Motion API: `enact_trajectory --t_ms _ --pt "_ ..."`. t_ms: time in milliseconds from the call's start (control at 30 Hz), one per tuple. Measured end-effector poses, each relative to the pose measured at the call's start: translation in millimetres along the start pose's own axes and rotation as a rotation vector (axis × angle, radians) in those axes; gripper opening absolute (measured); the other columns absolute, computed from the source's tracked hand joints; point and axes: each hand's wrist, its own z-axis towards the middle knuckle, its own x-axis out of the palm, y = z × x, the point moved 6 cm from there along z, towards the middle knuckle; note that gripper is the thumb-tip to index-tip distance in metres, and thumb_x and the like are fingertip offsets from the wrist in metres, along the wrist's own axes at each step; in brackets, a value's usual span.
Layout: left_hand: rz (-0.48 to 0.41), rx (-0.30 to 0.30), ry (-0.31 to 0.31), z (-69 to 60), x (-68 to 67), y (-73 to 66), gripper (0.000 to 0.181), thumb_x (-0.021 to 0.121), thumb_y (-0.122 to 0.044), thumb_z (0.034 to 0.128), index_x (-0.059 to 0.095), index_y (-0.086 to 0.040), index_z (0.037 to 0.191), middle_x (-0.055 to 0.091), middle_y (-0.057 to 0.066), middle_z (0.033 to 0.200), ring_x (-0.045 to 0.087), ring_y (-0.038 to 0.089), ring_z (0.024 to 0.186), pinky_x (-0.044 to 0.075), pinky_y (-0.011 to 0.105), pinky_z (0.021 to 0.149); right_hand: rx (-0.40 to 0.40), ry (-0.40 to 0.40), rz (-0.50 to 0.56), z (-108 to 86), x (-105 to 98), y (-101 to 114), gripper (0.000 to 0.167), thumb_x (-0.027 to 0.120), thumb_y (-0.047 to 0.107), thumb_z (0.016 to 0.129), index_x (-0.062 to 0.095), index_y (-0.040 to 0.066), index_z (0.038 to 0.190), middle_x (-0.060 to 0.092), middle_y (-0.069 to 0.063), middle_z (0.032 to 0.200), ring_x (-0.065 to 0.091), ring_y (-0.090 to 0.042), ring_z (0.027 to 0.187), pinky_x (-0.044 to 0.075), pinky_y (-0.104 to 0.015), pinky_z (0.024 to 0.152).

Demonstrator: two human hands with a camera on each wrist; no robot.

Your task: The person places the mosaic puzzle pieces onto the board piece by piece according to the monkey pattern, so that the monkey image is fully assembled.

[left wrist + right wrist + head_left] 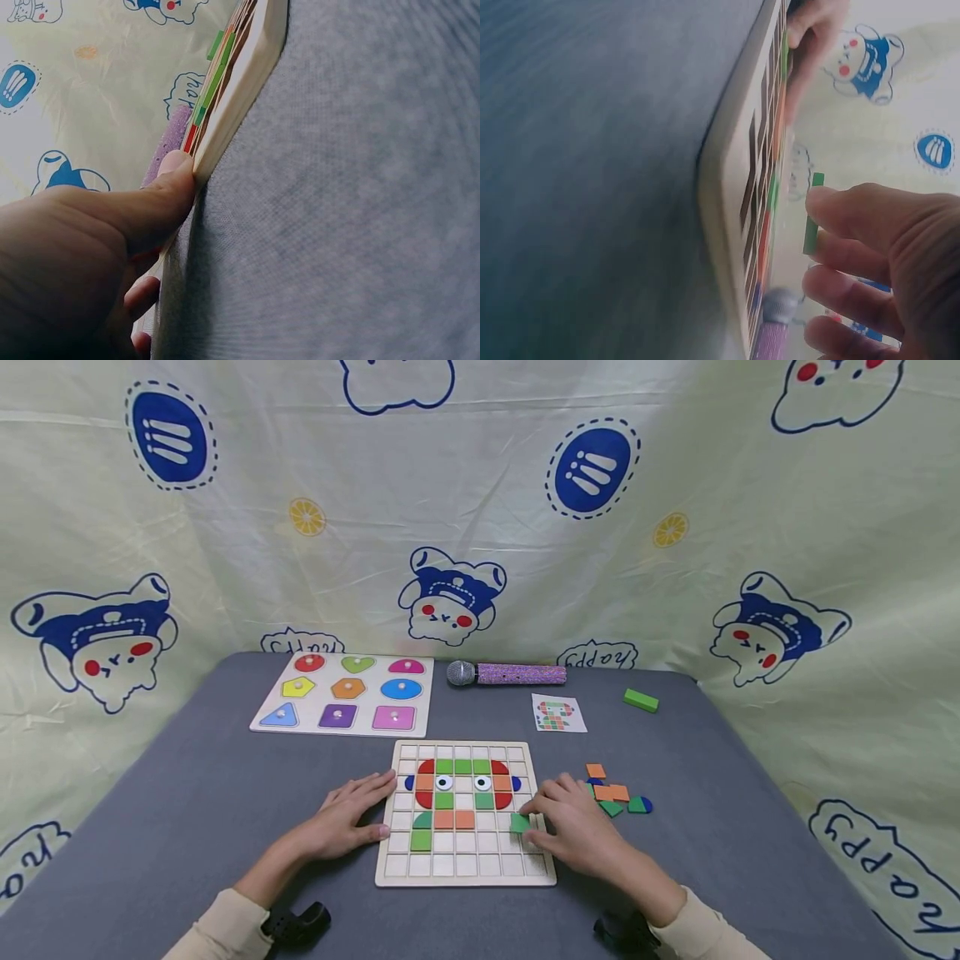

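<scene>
A pale wooden grid board (457, 865) lies mid-table, partly filled with red, green, orange and blue tiles and two eye tiles (444, 783). My left hand (348, 814) rests against its left edge, fingers fairly straight; the left wrist view has the thumb (176, 169) touching the board's side. Over the board's right part, my right hand (573, 827) pinches a green tile (519, 822) between thumb and fingers. In the right wrist view this green tile (814, 214) appears edge-on, held apart from the board. The other fingers are loosely bent.
Loose orange, green and blue tiles (611, 792) lie right of the board. Behind stand a shape puzzle board (360, 714), a glittery purple microphone (521, 674), a pattern card (558, 713) and a green block (641, 700). Dark wrist straps (296, 927) circle the arms.
</scene>
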Motion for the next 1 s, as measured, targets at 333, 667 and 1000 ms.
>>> enact_trajectory --t_ms 333,667,1000 --pt "-0.006 0.011 -0.002 -0.9 0.4 0.6 0.071 0.062 -0.037 0.0888 0.033 -0.009 0.147 0.027 0.011 0.156 0.021 0.040 0.142 0.013 0.066 0.107 -0.131 -0.005 0.016 22.5 11 38 0.023 0.078 0.035 0.075 0.072 0.021 0.092 0.058 0.008 0.087 0.040 -0.009 0.083 0.032 -0.028 0.074" --pt "-0.013 0.015 0.006 -1.2 0.5 -0.1 0.070 0.061 -0.036 0.0893 0.032 -0.008 0.147 0.027 0.011 0.156 0.020 0.040 0.143 0.013 0.066 0.107 -0.190 0.010 0.021 38.4 26 67 0.018 0.077 0.033 0.074 0.072 0.023 0.088 0.059 0.009 0.086 0.042 -0.010 0.084 0.036 -0.029 0.077" --pt "-0.007 0.018 0.001 -1.3 -0.5 -0.5 0.070 0.062 -0.037 0.0888 0.033 -0.008 0.147 0.028 0.012 0.156 0.021 0.040 0.142 0.013 0.066 0.107 -0.186 0.065 -0.023 47.0 35 80 0.014 0.073 0.030 0.076 0.073 0.024 0.089 0.059 0.010 0.086 0.041 -0.010 0.082 0.034 -0.026 0.073"
